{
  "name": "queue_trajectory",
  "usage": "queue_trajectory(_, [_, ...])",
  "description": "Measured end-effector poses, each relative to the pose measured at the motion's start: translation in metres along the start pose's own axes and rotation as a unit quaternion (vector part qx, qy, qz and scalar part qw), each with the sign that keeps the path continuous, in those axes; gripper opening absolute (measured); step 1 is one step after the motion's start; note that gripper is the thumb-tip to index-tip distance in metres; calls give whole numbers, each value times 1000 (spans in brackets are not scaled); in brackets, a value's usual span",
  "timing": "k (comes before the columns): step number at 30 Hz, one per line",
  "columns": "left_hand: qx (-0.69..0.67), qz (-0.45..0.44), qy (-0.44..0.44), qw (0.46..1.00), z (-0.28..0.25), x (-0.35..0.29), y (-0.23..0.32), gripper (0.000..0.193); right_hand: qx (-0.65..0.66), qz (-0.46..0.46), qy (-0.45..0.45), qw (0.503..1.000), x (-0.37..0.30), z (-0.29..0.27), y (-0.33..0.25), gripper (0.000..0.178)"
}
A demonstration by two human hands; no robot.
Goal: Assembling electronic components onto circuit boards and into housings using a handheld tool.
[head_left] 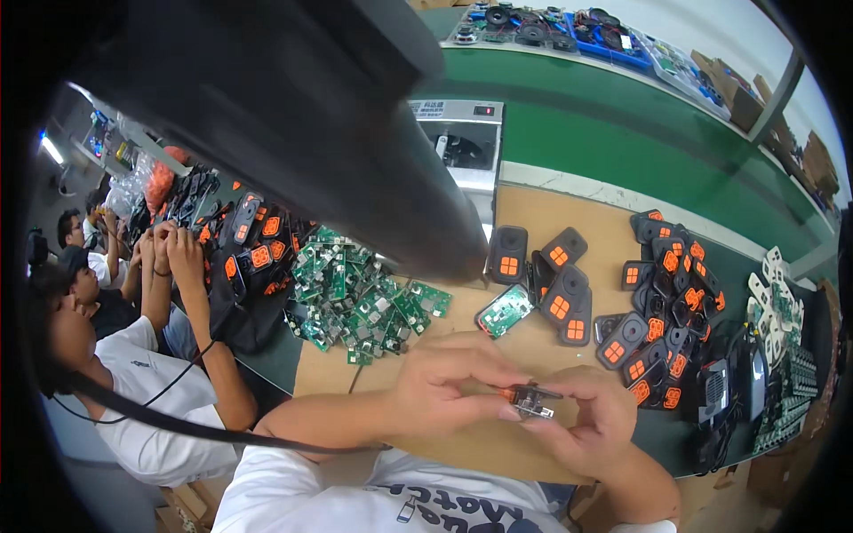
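Close in front of my body, my left hand [458,384] and my right hand [591,422] pinch a small black device [533,401] between them. It is seen nearly edge-on, with a bit of orange at its left end and a silvery metal port on the near side. Fingers and thumbs of both hands close on its ends and hide much of it. Just beyond my left hand lies a green circuit board in a casing [505,311]. Beside that board are several black handheld units with orange buttons [560,302].
A heap of green circuit boards [355,298] covers the left of the cardboard mat [524,204]. More black-and-orange units [666,302] are piled at right, near stacked board panels [786,400]. A dark tube [418,204] hangs overhead. Co-workers sit at left, one in a white shirt [160,382].
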State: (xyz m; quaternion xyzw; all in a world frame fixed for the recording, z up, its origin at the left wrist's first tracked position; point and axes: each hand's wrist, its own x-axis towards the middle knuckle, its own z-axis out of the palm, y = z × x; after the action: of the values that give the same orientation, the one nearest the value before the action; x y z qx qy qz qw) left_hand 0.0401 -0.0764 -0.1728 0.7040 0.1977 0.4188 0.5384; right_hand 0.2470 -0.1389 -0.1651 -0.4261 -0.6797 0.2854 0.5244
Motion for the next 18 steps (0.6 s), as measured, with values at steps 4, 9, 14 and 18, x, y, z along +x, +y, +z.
queue_trajectory(4, [57,16,-26,998,-4,1,-1,32,9,-5,-43,999,-2,-6,0,34])
queue_trajectory(9, [78,35,-13,996,0,-1,0,27,-2,-21,-42,999,-7,-8,-1,32])
queue_trajectory(14, [140,-3,-8,990,3,-1,-2,24,96,141,29,985,-17,0,1,26])
queue_trajectory(18, [85,-111,37,990,12,-2,-6,18,241,241,36,939,-14,7,12,21])
